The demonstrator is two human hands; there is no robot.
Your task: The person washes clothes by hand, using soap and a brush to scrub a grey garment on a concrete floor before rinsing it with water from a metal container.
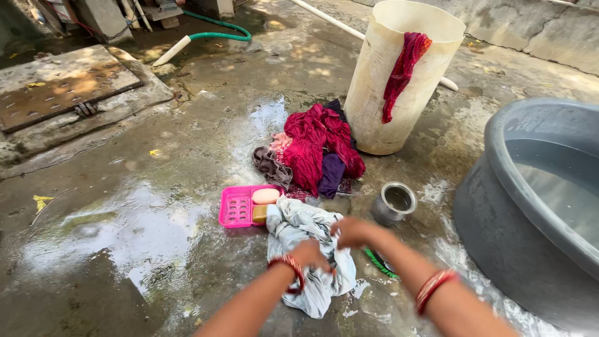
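Note:
A wet pale grey cloth [298, 228] lies bunched on the wet concrete floor. My left hand [311, 254] grips its middle, and my right hand [353, 232] is closed on its right side, both fists pressing the fabric. Red bangles ring both wrists. Just beyond the cloth sits a pink soap tray [236, 207] holding a pink soap bar [266, 196] and a yellowish bar [259, 213]. A green-edged object [378, 263] shows under my right forearm.
A pile of red, purple and brown clothes [315, 153] lies behind the tray, against a tall cream bucket [399, 75] with a red cloth [402, 68] draped over its rim. A small steel pot [394, 203] stands right of the cloth. A large grey water tub [530, 212] fills the right side. A green hose [218, 31] lies far back.

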